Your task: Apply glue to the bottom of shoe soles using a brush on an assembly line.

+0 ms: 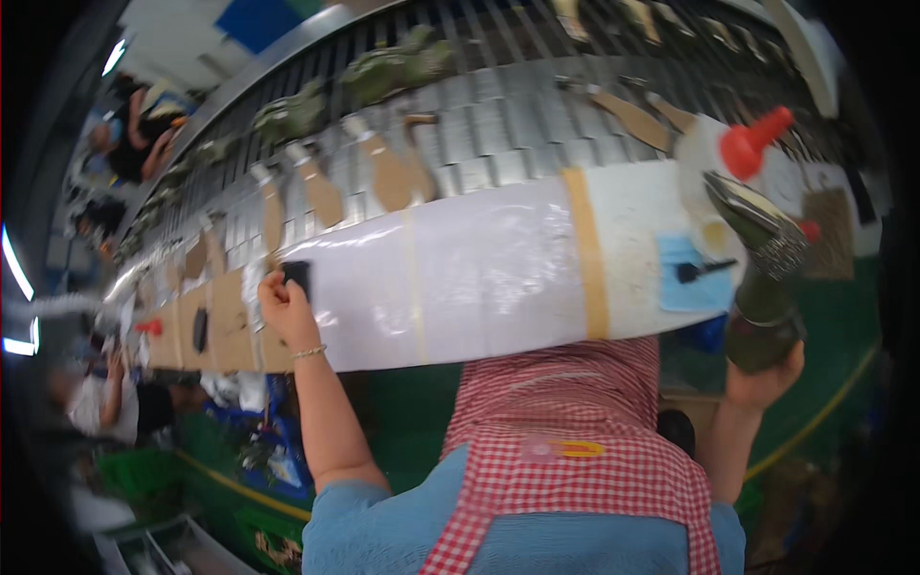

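While the right hand (765, 381) grips a dark green boot (764, 299) by its lower end, at the side of the body, the pointed toe tilts up and away toward the bench, so the fingers stay off the shiny toe and the glittering band (778, 251) around the boot; that is probably the reason for holding it there. Carried beyond the end of the white-topped bench (479, 278), the boot also seems to have room to turn without knocking anything. Far across, the left hand (287, 305) has its fingers curled in beside a small black block (298, 276) at the bench's far edge; whether they pinch it or merely touch it, I cannot tell. Near the boot, a black brush (702, 270) lies on a light blue cloth (682, 287), perhaps so that its bristles do not mark the white surface, and a red nozzle (755, 144) stands just behind, likely placed for easy reach from the right. A tan strip (586, 254) crosses the bench and may hold its sheeting flat. Beyond, tan sole-shaped pieces (388, 180) rest spaced along a slatted metal conveyor (517, 125), apparently to leave the bench free for handling.
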{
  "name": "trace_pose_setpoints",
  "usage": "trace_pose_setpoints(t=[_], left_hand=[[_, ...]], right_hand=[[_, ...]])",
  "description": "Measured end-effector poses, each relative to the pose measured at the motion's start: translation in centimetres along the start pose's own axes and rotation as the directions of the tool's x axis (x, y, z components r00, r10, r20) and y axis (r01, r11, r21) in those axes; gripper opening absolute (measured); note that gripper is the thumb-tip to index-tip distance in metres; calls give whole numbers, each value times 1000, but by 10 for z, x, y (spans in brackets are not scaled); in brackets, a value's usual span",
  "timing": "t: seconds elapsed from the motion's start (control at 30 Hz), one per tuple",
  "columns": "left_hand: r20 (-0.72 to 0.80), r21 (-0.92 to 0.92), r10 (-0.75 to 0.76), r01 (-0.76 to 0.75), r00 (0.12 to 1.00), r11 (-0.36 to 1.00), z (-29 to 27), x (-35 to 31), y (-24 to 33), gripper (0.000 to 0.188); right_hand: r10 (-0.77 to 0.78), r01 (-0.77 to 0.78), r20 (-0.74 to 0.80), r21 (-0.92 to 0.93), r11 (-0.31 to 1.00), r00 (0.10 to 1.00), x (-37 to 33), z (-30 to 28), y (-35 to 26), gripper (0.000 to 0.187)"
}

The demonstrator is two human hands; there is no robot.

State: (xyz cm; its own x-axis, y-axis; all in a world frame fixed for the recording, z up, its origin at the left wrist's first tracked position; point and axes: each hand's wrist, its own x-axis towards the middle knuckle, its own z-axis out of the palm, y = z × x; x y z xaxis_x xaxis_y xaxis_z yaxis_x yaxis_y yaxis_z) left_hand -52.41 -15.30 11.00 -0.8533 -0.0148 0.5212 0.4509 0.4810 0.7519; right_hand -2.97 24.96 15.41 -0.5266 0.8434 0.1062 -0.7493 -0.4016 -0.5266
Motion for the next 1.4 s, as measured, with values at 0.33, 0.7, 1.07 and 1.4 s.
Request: trace_pose_setpoints(t=[0.33, 0.7, 1.07, 1.4], left_hand=[[-57, 100, -456, 459, 888, 883, -122, 70, -143, 60], [221, -26, 111, -108, 969, 994, -29, 85, 4, 39], [786, -423, 597, -564, 160, 709, 167, -187, 204, 54], [814, -288, 528, -622, 241, 728, 295, -155, 231, 49]], right_hand=[[152, -147, 164, -44, 988, 975, 17, 29, 26, 58], [11, -11, -3, -107, 994, 1000, 11, 52, 48, 66], [-30, 24, -35, -147, 989, 999, 13, 33, 27, 69], [-1, -12, -104, -124, 992, 995, 18, 37, 17, 67]])
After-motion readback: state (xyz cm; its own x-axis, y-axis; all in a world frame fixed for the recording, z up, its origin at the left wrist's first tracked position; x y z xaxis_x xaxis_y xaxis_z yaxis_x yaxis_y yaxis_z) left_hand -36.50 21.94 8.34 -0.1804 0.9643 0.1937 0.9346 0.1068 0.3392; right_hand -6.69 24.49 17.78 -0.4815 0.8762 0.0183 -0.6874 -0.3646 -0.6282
